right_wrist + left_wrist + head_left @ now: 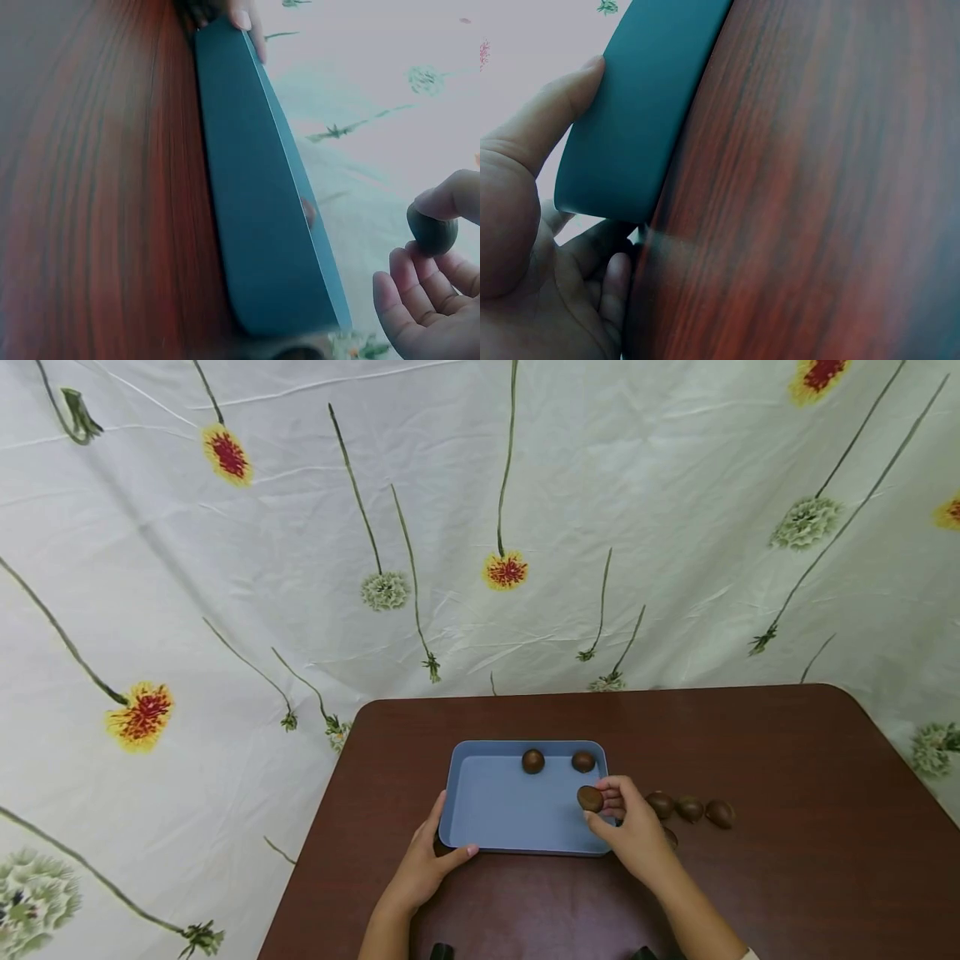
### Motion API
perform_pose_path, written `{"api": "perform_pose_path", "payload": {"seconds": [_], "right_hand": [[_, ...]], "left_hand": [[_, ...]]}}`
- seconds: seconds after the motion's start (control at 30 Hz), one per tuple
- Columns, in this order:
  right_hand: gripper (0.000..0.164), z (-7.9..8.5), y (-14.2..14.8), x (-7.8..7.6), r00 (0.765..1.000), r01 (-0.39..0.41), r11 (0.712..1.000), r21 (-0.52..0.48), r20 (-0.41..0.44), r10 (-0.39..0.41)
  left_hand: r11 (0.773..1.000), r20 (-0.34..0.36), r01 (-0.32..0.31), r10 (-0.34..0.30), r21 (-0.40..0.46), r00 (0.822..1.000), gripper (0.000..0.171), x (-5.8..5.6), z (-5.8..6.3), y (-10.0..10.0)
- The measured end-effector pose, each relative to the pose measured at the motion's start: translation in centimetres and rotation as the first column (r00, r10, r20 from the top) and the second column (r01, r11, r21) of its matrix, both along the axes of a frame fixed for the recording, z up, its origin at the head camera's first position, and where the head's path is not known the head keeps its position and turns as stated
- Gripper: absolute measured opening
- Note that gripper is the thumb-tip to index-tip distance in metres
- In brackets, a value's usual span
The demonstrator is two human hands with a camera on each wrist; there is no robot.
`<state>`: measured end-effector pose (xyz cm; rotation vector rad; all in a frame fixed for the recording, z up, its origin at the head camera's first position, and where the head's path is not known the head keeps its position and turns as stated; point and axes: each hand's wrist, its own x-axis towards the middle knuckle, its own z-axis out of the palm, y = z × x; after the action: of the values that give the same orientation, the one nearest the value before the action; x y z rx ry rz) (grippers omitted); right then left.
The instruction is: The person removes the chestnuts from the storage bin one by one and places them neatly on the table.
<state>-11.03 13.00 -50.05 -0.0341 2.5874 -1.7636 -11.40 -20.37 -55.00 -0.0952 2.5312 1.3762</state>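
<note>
A shallow blue tray lies on the table, with two brown chestnuts, one at the middle of its far side and one in the far right corner. My left hand grips the tray's near left corner, thumb on the front wall and fingers at the left side. Above the tray's right part, my right hand pinches a chestnut between thumb and fingertips. Several loose chestnuts lie on the table just right of that hand, one partly hidden behind the wrist.
The dark reddish-brown table has rounded far corners. Behind it hangs a white cloth printed with flowers. Two small black objects poke in at the bottom edge of the head view.
</note>
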Motion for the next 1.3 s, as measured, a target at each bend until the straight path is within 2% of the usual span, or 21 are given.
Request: {"api": "perform_pose_path", "payload": {"seconds": [0.4,0.53,0.73,1.1,1.3], "right_hand": [[0.043,-0.4,5.4,3.0,0.994,0.109,0.99,0.095,0.015,-0.111],[0.048,-0.8,7.1,4.0,0.987,0.125,0.982,0.142,0.08,-0.137],[0.06,-1.6,9.6,5.1,0.971,0.122,0.98,0.154,0.186,-0.15],[0.074,-3.1,12.0,5.4,0.953,0.098,0.963,0.253,0.255,-0.164],[0.069,-3.3,12.5,5.2,0.956,0.082,0.95,0.3,0.245,-0.16]], "left_hand": [[1.0,0.02,-0.006,0.005,0.026,1.0,0.108,0.0,0.0,0.0],[1.0,0.022,-0.001,0.0,0.03,1.0,0.108,0.0,0.0,0.0],[0.999,0.028,0.005,-0.006,0.035,1.0,0.107,0.0,0.0,0.0],[1.0,0.022,0.003,-0.004,0.027,1.0,0.107,0.0,0.0,0.0],[1.0,0.023,-0.001,0.0,0.023,1.0,0.107,0.0,0.2,0.0]]}}
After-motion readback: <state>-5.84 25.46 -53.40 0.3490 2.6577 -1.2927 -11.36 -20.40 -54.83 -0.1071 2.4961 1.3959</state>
